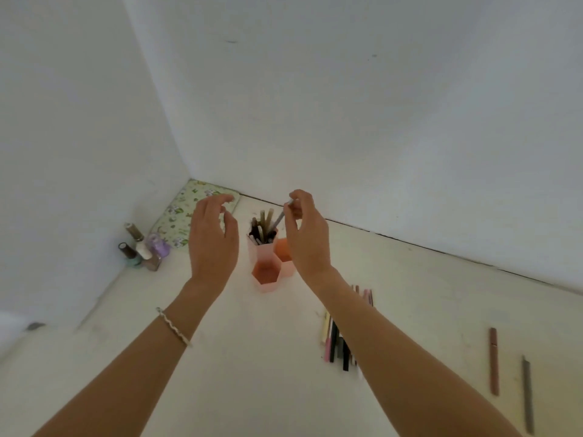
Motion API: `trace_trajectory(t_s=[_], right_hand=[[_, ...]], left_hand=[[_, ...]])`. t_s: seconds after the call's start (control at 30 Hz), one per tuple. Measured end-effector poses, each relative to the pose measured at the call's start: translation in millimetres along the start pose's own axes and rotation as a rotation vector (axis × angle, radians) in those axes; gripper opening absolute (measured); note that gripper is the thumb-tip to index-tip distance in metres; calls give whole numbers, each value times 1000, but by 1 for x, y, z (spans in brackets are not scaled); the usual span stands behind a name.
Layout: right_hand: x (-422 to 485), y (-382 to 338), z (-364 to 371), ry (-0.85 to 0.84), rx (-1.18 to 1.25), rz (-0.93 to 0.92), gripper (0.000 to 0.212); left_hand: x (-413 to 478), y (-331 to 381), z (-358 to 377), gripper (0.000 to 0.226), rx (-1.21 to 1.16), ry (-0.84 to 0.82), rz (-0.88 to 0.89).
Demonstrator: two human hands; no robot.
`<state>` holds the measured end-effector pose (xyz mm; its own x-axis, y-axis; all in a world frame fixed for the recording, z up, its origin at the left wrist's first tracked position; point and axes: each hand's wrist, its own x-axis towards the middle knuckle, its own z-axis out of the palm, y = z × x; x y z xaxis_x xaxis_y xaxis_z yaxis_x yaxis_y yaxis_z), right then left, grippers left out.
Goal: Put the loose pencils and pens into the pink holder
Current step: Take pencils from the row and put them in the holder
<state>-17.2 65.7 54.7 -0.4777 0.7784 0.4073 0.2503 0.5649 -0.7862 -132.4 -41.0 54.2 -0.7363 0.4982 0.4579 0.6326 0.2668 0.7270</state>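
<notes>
- While the pink holder [267, 259] stands on the pale table [252, 357] near the wall corner, its tallest cell is packed with upright pens.
- Just right of that cell, the right hand [304, 238] pinches a grey pen [279, 218], tilted, tip down toward the cell.
- Left of the holder, the left hand [214, 239] hovers with fingers spread, grasping nothing.
- Right of and nearer than the holder, loose pencils [336, 342] lie bunched under the right forearm.
- Farther right, a brown pen [494, 361] and a grey pencil [528, 395] lie apart.
- Left of the holder stand nail polish bottles [142, 247], a floral case [186, 216] behind them.

Holder [264, 258] by my hands looks smooth matt plastic; bottles [143, 249] at nine o'clock glossy glass; my bracelet [174, 327] shiny, beaded; tabletop [252, 357] matt.
</notes>
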Motion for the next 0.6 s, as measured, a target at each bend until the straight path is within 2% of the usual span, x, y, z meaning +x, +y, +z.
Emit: trace_trajectory(t_s=[0.07,0.13,0.2,0.27,0.43,0.5,0.6], right_hand=[[-7,8,7,-61,-180,-131,22],[-14,14,5,-28,-214,-154,31],[-17,21,-8,39,-162,-41,38],[-19,33,-27,86,-127,86,38],[-30,70,-86,126,-82,372,39],[-39,85,-108,145,-76,461,37],[-55,104,-136,157,-106,507,31]], left_hand=[[-6,8,0,28,-17,3,25],[-17,18,5,21,-42,-35,70],[-34,30,19,11,-68,-150,93],[-55,38,41,7,-32,-367,62],[-108,44,101,23,246,-875,-192],[-121,46,117,26,313,-976,-267],[-134,51,134,26,387,-997,-274]])
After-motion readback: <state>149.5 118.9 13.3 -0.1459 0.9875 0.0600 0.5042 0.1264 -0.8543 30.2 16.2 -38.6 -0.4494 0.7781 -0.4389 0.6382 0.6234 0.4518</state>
